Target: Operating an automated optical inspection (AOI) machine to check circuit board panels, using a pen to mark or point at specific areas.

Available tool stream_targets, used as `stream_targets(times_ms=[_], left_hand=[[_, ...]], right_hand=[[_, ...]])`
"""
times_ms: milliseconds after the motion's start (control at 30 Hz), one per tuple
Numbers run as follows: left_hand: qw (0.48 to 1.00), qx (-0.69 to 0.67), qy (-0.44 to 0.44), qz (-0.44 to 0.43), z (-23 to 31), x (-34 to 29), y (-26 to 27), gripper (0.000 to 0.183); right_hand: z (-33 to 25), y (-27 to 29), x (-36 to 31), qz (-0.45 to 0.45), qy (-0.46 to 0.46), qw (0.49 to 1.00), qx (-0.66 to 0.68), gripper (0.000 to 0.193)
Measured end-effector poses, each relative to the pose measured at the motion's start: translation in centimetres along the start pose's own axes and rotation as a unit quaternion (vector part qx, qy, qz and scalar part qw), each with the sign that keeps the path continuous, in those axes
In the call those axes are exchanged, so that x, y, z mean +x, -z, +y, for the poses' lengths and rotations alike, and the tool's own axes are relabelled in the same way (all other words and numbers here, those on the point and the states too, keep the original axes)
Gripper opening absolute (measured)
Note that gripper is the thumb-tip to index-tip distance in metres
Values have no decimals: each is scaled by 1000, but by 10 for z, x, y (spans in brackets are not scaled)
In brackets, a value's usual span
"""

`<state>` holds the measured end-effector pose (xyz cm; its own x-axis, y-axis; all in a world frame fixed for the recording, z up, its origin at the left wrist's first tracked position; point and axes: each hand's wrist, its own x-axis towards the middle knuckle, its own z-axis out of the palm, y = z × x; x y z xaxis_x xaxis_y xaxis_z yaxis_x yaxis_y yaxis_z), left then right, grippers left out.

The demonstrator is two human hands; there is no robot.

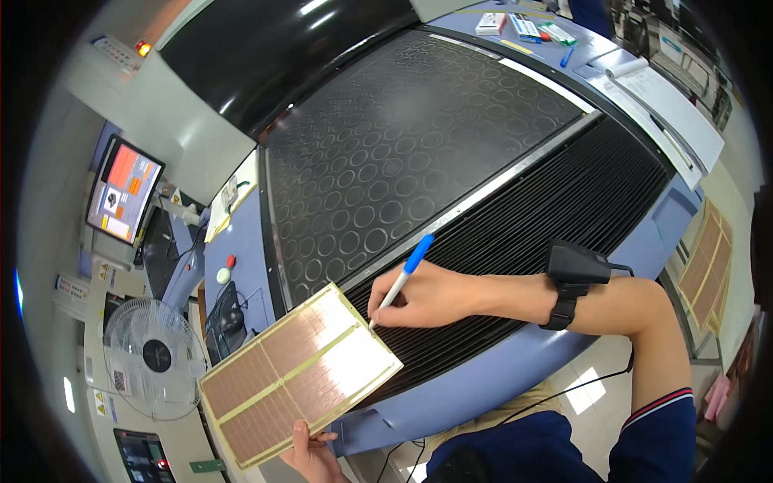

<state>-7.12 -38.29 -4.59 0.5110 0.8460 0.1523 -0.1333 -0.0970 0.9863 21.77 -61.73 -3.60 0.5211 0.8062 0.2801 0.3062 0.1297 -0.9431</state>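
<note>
My left hand (312,460) is closed on the lower edge of a copper-coloured circuit board panel (258,374), thumb on top. The panel is tilted, with yellow-green borders and a band across its middle; light glares off its right half. Pinched in my right hand (431,296) is a white marker pen (394,291) with a blue cap (419,253) on its upper end. Its tip points down at the panel's upper right edge; I cannot tell whether it touches. A black device is strapped to my right forearm (515,298).
Beyond the panel lies a machine bed (362,177) with a black circle-patterned mat and ribbed black bellows (515,233). A fan (155,356) and a monitor (123,189) stand left. Small boxes (525,29) and a notepad (668,113) are at upper right. More panels (708,266) lean at right.
</note>
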Motion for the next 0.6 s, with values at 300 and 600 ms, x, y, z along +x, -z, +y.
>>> stream_targets(times_ms=[300,600], left_hand=[[959,-266,-91,46,47,-11,192,27],[869,-299,141,368,-203,-184,437,15]], right_hand=[[-7,5,-3,72,-90,992,55,16],[-13,5,1,100,-37,991,80,14]])
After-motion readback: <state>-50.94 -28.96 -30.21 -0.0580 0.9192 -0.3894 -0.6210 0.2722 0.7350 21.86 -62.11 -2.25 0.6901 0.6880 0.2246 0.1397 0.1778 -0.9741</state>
